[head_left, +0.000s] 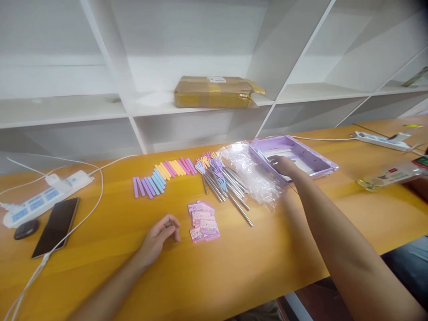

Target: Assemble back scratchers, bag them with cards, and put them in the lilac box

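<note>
My left hand (165, 228) rests on the wooden table, its fingers loosely bent and nothing in them. Just right of it lies a loose pile of small pink and purple printed cards (203, 220). My right hand (283, 166) reaches over the near left side of a shallow purple box (312, 154); its fingertips are dark and partly hidden, so their grip is unclear. Left of the box is a heap of crumpled clear plastic bags (257, 178). Beside the bags lie metal rods with coloured hand-shaped ends (224, 178). A row of purple, blue, yellow and pink sticks (160, 176) lies further left.
A power strip (43, 200), a dark phone (56, 227) and white cables lie at the left. Another power strip (381, 139) and a clear bottle (391, 176) are at the right. A taped cardboard parcel (214, 93) sits on the white shelf (147, 104).
</note>
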Motion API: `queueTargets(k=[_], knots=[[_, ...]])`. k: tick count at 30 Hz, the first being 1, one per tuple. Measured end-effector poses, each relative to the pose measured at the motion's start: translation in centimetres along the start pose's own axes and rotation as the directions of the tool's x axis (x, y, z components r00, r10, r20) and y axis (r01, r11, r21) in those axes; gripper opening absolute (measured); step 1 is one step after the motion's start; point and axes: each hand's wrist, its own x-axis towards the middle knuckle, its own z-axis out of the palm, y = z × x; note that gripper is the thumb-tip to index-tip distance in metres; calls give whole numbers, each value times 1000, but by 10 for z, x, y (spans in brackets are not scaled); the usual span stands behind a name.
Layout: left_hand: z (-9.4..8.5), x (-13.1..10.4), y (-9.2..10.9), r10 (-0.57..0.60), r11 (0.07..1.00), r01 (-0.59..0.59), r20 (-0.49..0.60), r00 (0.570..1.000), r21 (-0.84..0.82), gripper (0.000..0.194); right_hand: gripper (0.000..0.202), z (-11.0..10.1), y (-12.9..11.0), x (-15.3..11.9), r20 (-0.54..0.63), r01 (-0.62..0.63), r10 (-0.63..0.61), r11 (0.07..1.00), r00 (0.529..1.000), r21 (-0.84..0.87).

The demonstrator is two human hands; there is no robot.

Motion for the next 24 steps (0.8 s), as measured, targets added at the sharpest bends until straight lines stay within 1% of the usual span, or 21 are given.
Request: queueTargets(k=[3,6,9,12,14,15,17,19,22,24], knots=[[-1,1,-2,0,1000,0,-10,1000,-1,22,33,-9,-2,-9,-107,-2,12,996,994,88],[-2,1,-4,-3,1000,3,-9,1000,0,21,31,-22,-14,-19,-288,-2,48,988,956,157],[-2,1,-4,-1,1000,1,-2,1000,-10,21,30,-28,-38,-35,-418,46,47,977,907,209],[-1,1,-4,23,1000,-23,-13,1000,-4,22,29,-23,-72,-65,-464,129,-1,961,886,244],[-1,1,-5,34,999,-33,-24,999,8,22,25,-15,-94,-89,-445,203,-71,945,893,257],[-1,1,-5,33,999,-33,-27,999,10,22,24,-11,-104,-100,-404,274,-157,929,901,250],[-2,1,-6,30,1000,-30,-30,999,7,21,22,-6,-120,-120,-308,387,-316,898,898,209],[-1,0,-6,28,1000,-28,-30,999,8,20,21,-4,-130,-132,-210,448,-411,875,887,182],[-1,-1,-5,21,1000,-21,-29,999,9,19,19,-4,-139,-139,-67,453,-448,884,892,113],[-1,-1,-4,16,1000,-16,-34,999,-3,18,22,-2,-143,-141,33,436,-436,900,899,7]])
